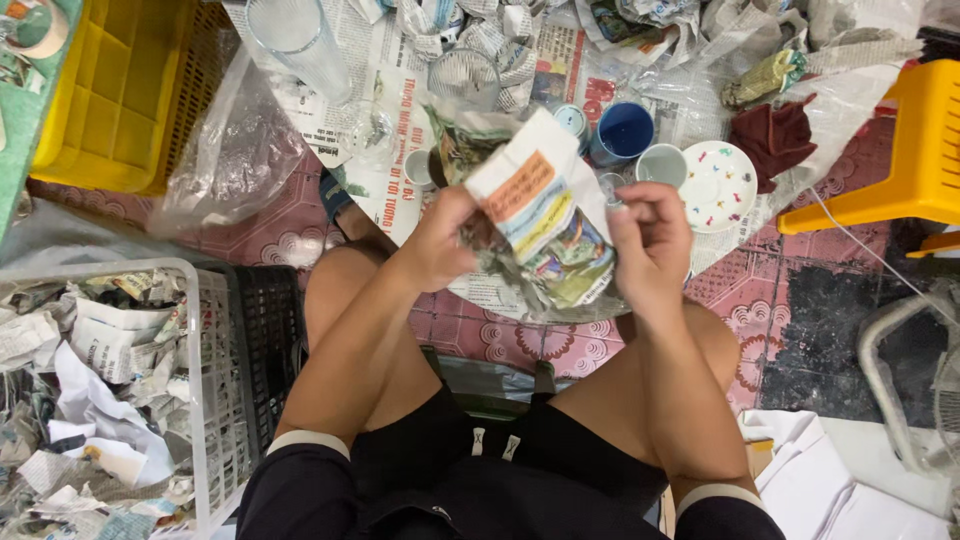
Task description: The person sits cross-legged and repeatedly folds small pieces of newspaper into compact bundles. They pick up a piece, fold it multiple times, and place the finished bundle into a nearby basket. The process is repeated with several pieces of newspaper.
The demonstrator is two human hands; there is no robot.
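Note:
Both my hands hold an object wrapped in printed newspaper (545, 225) above my knees. My left hand (440, 240) grips its left side, and my right hand (650, 245) pinches the paper on its right side. What is inside the wrapping is hidden. Just beyond the bundle, on newspaper spread over the floor, stand a blue cup (622, 132), a pale cup (660, 165), a small white cup (417, 166) and a white saucer with coloured specks (718, 185). A clear glass (465, 78) and a tall clear tumbler (298, 40) stand farther back.
A white basket (205, 400) of crumpled newspaper is at my left, with a black crate (268, 330) beside it. A yellow crate (120, 90) sits top left, a yellow plastic stool (900, 150) at right. A dark red cloth (775, 135) and a clear plastic bag (235, 150) lie nearby.

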